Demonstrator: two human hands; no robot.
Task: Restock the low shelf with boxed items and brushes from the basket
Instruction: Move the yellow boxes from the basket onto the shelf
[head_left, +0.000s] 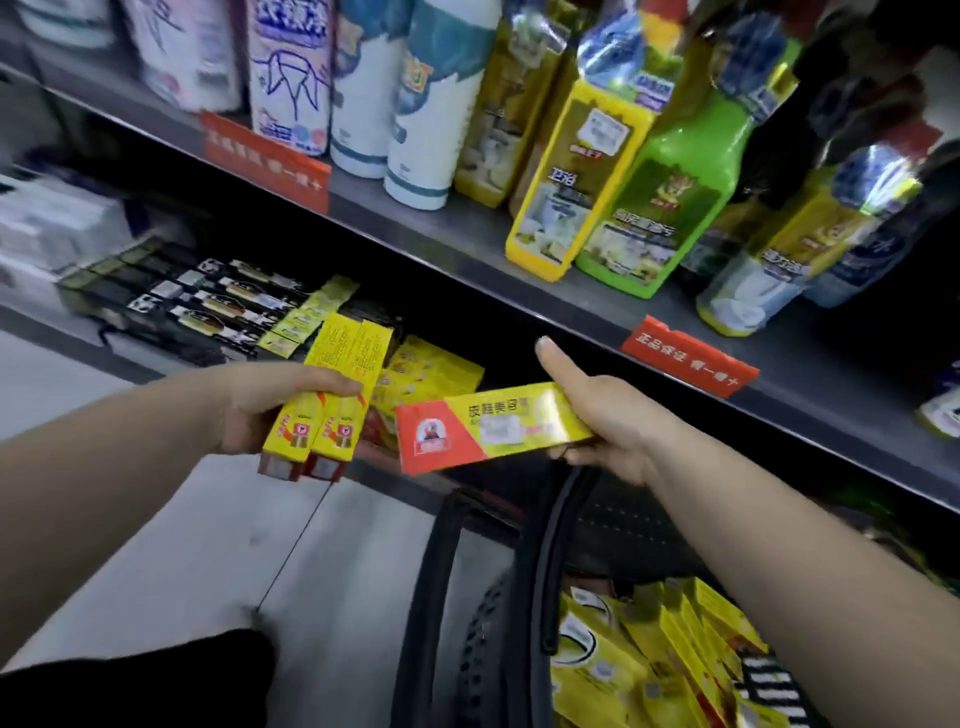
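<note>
My left hand (265, 402) grips two long yellow-and-red boxes (332, 395) side by side, held upright in front of the low shelf (156, 358). My right hand (608, 415) holds one more yellow-and-red box (493, 426) flat and crosswise, thumb raised above it. Behind both hands, more yellow boxes (431, 371) lie on the low shelf. At the bottom right stands the black basket (431, 597), with several yellow boxes (649, 660) inside.
Black-and-yellow packaged items (208, 301) lie in rows on the low shelf to the left. The grey shelf above (467, 244) carries spray cans (415, 104) and yellow and green bottles (649, 208), with red tags (685, 356) on its edge. Pale floor tiles lie below.
</note>
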